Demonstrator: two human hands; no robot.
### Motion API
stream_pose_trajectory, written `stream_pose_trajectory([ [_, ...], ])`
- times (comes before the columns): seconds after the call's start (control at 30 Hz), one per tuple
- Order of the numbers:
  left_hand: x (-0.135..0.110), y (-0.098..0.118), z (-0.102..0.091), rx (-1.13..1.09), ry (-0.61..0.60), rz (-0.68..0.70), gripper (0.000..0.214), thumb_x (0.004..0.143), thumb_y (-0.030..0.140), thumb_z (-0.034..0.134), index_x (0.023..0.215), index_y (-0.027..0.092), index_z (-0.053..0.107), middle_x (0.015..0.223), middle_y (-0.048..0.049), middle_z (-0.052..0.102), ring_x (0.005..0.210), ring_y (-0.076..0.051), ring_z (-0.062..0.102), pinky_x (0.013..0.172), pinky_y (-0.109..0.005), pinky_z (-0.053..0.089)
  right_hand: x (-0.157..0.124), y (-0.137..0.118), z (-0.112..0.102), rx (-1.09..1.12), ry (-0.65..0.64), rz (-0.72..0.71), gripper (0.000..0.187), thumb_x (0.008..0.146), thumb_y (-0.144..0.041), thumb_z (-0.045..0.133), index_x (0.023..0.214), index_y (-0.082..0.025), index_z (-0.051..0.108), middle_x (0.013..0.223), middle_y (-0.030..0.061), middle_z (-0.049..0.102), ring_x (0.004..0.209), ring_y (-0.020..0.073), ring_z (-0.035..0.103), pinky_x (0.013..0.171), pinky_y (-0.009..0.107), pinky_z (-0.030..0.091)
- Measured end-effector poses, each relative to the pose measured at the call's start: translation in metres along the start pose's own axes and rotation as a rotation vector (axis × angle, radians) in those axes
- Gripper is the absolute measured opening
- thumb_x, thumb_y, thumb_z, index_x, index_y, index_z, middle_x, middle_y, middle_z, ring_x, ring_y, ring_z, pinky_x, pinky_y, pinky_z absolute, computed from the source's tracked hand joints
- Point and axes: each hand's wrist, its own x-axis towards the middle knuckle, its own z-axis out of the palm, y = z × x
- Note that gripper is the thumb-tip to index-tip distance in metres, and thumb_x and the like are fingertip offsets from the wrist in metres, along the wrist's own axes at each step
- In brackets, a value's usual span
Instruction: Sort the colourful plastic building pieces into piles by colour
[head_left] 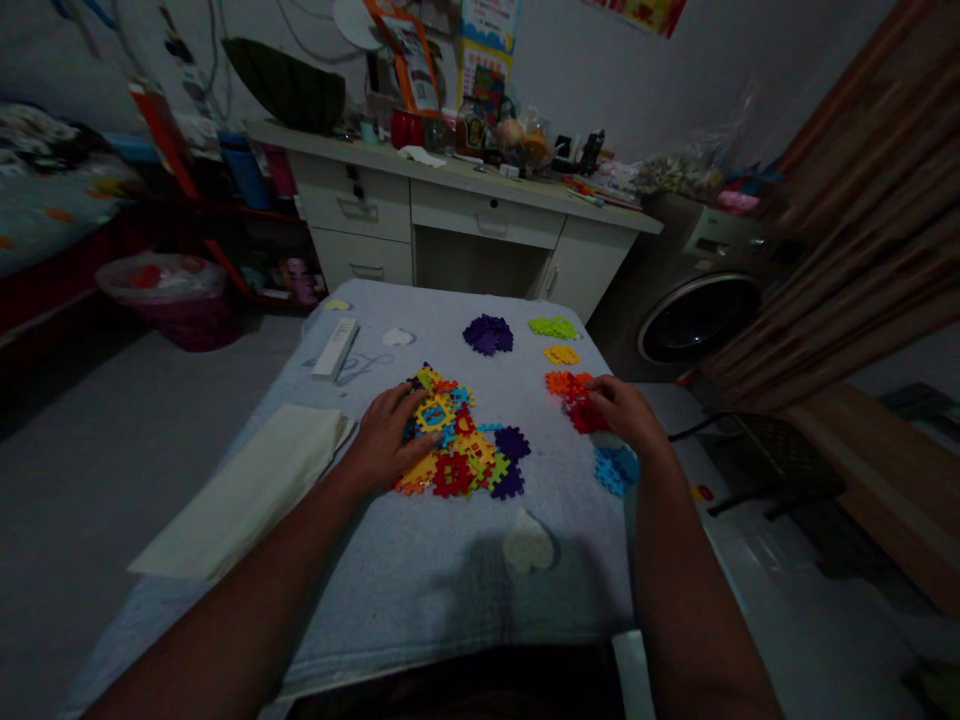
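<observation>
A mixed heap of flat, notched plastic building pieces (453,474) in yellow, red, blue, green, orange and purple lies mid-table. My left hand (384,440) rests on the heap's left edge, fingers spread and thumb apart. At the right, my right hand (628,410) has its fingers drawn together on a red notched piece (586,414) in a small red pile. Orange pieces (557,382) lie against that pile. Nearer me, below the right hand, are blue pieces (613,470). Single-colour piles of purple (488,335), light green (553,327) and yellow pieces (562,355) sit farther back.
A pale cloth with heart patches covers the table (450,570). A folded cream cloth (247,490) and a white power strip (335,349) with its cord lie on the left. Behind stands a cluttered desk (480,205), with a washing machine (694,270) at its right.
</observation>
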Motion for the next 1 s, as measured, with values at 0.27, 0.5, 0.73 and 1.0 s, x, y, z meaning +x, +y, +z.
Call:
stream_pose_trajectory([
  [0.27, 0.0, 0.001, -0.002, 0.024, -0.036, -0.009, 0.065, 0.088, 0.06, 0.048, 0.14, 0.021, 0.047, 0.146, -0.0166, 0.043, 0.135, -0.035, 0.041, 0.112, -0.054, 0.036, -0.017, 0.052, -0.031, 0.114, 0.016, 0.187, 0.02, 0.071, -0.025, 0.054, 0.081, -0.018, 0.069, 0.071, 0.0021, 0.066, 0.065, 0.0156, 0.057, 0.062, 0.026, 0.044],
  [0.5, 0.0, -0.003, 0.001, 0.033, -0.021, 0.008, 0.065, 0.086, 0.06, 0.05, 0.139, 0.022, 0.047, 0.146, -0.0157, 0.043, 0.135, -0.034, 0.041, 0.112, -0.054, 0.035, -0.018, 0.071, -0.021, 0.101, 0.055, 0.313, 0.02, 0.069, -0.022, 0.049, 0.077, -0.019, 0.068, 0.069, 0.0017, 0.065, 0.065, 0.0165, 0.058, 0.063, 0.026, 0.045],
  [0.73, -0.001, -0.001, -0.001, 0.059, -0.048, -0.004, 0.068, 0.088, 0.06, 0.048, 0.141, 0.018, 0.046, 0.148, -0.0186, 0.04, 0.137, -0.036, 0.039, 0.111, -0.055, 0.036, -0.018, 0.079, -0.007, 0.055, 0.044, 0.312, 0.021, 0.07, -0.024, 0.051, 0.079, -0.019, 0.07, 0.068, 0.0024, 0.066, 0.066, 0.0177, 0.06, 0.064, 0.027, 0.046],
  [1.0, 0.0, -0.002, -0.001, 0.048, -0.043, 0.006, 0.067, 0.088, 0.06, 0.05, 0.141, 0.018, 0.046, 0.147, -0.0175, 0.041, 0.137, -0.035, 0.039, 0.112, -0.055, 0.035, -0.021, 0.09, -0.003, 0.025, 0.168, 0.25, 0.03, 0.066, -0.023, 0.046, 0.083, -0.018, 0.071, 0.076, 0.0046, 0.068, 0.07, 0.02, 0.06, 0.071, 0.032, 0.048],
])
